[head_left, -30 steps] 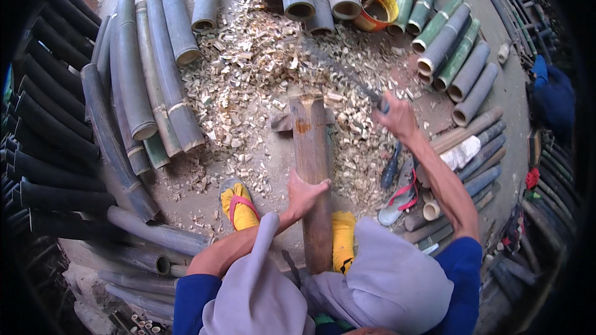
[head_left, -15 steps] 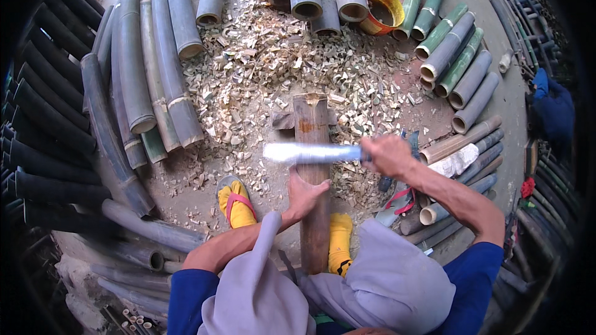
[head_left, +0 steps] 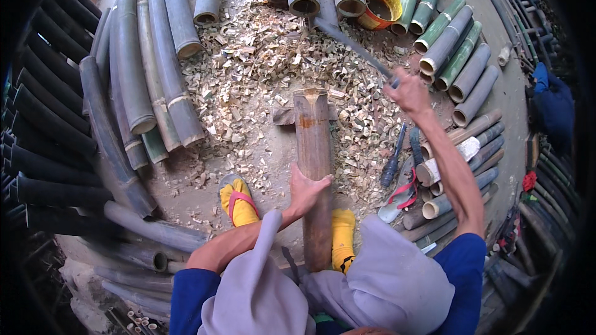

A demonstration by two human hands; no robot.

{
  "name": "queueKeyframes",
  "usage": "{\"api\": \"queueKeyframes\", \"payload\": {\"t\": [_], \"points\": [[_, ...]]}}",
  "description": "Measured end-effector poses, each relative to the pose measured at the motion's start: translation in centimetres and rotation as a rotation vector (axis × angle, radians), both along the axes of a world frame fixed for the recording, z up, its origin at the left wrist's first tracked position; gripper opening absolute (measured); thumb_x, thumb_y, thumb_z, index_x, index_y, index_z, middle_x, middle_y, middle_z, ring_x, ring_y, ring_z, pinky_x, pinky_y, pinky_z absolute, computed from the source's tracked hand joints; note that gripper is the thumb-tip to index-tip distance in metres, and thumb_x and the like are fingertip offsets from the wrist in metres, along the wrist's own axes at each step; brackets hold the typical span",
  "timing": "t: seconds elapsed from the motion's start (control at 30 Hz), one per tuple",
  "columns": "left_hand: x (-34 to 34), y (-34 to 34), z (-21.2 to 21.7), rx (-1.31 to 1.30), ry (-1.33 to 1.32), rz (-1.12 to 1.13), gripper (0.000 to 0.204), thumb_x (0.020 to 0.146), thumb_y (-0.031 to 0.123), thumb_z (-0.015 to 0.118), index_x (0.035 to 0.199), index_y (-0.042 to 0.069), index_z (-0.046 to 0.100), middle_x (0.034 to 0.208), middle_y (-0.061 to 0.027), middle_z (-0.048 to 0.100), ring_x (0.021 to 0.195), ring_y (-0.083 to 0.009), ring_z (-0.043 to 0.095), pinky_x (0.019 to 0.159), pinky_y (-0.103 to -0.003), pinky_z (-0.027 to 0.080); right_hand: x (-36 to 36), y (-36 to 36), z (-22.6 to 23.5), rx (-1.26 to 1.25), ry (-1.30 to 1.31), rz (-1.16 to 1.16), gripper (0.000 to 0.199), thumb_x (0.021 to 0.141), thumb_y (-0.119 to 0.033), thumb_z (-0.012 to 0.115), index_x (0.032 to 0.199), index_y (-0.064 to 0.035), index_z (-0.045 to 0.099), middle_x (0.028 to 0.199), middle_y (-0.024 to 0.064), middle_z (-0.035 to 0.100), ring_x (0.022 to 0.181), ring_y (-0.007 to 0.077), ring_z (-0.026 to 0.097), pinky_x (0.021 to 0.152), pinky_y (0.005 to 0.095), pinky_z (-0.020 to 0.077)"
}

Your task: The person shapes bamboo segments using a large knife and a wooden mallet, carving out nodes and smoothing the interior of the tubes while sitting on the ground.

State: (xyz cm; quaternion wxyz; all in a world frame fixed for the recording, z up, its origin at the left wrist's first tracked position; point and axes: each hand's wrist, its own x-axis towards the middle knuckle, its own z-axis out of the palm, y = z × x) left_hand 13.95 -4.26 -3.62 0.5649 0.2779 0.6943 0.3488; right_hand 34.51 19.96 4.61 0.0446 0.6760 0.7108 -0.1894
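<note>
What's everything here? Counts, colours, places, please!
Propped bamboo: one, brown, centre
Block: one, brownish, under that bamboo's end
Long blade: one, grey, upper middle
Chips: many, pale, upper middle
Tubes: many, grey, green or blackish, around chips
Bucket: one, yellow and red, upper right
Handled tool: one, dark, right of centre
Lump: one, white, right
Scrap: one, red, far right
Bundle: one, blue, far right
Sandals: two, grey and pink, either side of centre
Socks: two, yellow, lower middle
Trousers: one pair, greyish, bottom
Sleeves: two, blue, bottom
Left hand: one, bare, on propped bamboo
Right hand: one, bare, gripping blade
</note>
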Motion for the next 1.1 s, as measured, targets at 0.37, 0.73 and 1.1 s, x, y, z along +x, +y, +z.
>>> {"api": "queueKeyframes", "payload": {"t": [0.37,0.73,1.1], "points": [[-0.3,-0.5,-1.0,0.017,0.025,0.002,0.086,0.063,0.035,0.084,0.121,-0.005,0.034,0.110,-0.0234,0.055,0.102,-0.0307,0.057,0.089,-0.040,0.046,2.0,-13.5,-5.2,0.094,0.433,-0.369,0.047,0.080,-0.021,0.066,0.116,-0.0018,0.042,0.083,0.0188,0.062,0.065,0.0284,0.061,0.062,0.0442,0.0488],[-4.2,3.7,-2.0,0.429,0.378,0.029,0.073,0.071,0.021,0.072,0.131,-0.002,0.037,0.116,-0.0195,0.048,0.114,-0.0283,0.045,0.100,-0.040,0.036,1.3,-17.5,-9.6,0.486,0.111,-0.235,0.058,0.079,-0.003,0.061,0.131,-0.0015,0.036,0.115,0.0270,0.050,0.106,0.0389,0.052,0.090,0.0455,0.0423],[-11.8,11.1,-4.4,0.497,1.055,-0.740,0.053,0.069,0.007,0.069,0.120,0.013,0.055,0.118,-0.0062,0.057,0.115,-0.0248,0.051,0.097,-0.042,0.039,-9.9,-24.6,-6.6,-0.303,0.772,-0.119,0.123,0.068,-0.027,0.080,0.147,-0.0083,-0.012,0.141,0.0344,0.028,0.126,0.0464,0.039,0.107,0.0469,0.0333]]}}
